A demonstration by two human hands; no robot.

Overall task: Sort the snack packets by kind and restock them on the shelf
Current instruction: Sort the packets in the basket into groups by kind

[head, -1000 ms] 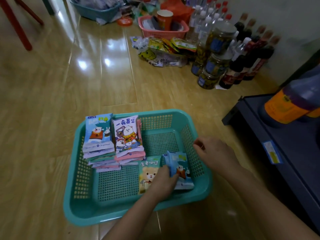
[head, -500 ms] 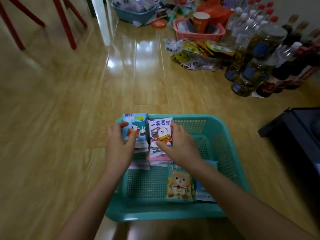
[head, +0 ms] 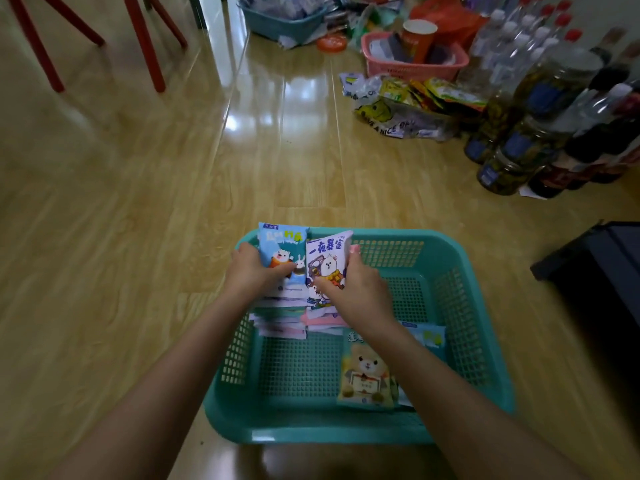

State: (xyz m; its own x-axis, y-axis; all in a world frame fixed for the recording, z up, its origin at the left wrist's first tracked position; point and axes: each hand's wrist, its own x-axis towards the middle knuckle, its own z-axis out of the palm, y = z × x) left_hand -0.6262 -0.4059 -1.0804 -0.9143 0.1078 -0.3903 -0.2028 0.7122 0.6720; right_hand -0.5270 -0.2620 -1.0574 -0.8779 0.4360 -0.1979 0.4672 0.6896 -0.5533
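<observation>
Teal basket [head: 485,344] on floor; both arms stretched fwd. L hand [head: 251,275] gripping blue packet stack [head: 282,251], R hand [head: 356,289] gripping white packet stack [head: 329,258].

Wood-look floor [head: 138,188]: glossy, smooth, strong glare patches. Teal basket [head: 450,341]: plastic, perforated mesh walls, slight sheen on rim. Snack packets [head: 282,251]: printed film, smooth, faintly shiny. Pink basket [head: 412,69]: plastic. Water bottles [head: 502,46]: clear plastic. Jars [head: 509,168]: transparent, glossy.
</observation>
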